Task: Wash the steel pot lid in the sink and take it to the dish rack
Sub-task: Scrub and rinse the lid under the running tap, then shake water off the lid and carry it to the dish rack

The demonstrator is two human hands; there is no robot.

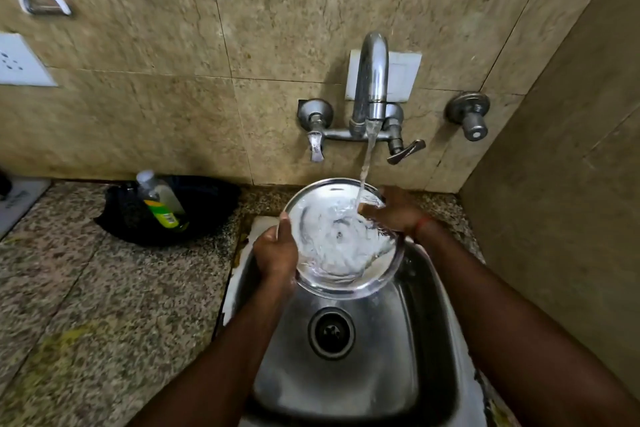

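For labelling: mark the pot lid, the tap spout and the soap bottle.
pot lid [341, 243], head view, wet centre.
tap spout [372, 80], head view, curved pipe.
soap bottle [161, 209], head view, green label.
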